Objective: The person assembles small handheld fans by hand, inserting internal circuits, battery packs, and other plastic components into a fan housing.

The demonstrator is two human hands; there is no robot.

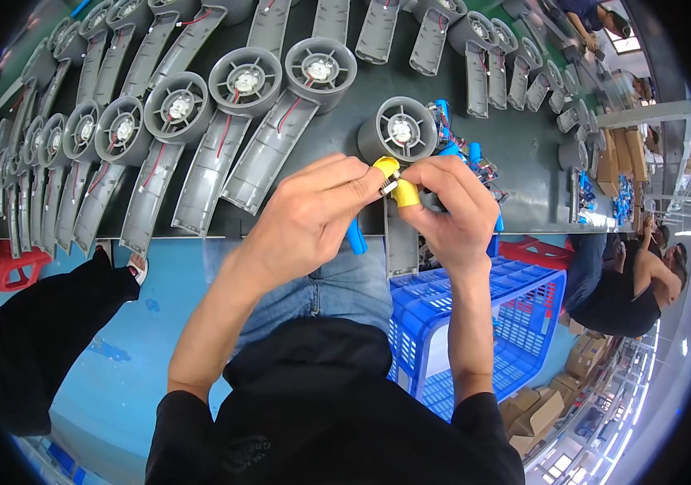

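Observation:
My left hand (313, 206) and my right hand (452, 202) meet over the table's near edge, fingers pinched together. Between the fingertips is a small part with a metallic, ridged edge (390, 184), perhaps a connector; most of it is covered. Yellow finger covers (407, 194) show at the fingertips of both hands. A blue cylinder (356, 237) sticks out below my left hand; whether it joins the small part is hidden. Just beyond my fingers stands a grey fan housing (396, 133), its handle (402, 242) running under my hands toward me.
Rows of grey fan housings (246, 81) with red wires fill the table's left and far side. Blue cylinders with circuit boards (475, 162) lie to the right. A blue crate (475, 315) stands beside my right leg. Other people (636, 283) sit or stand at both sides.

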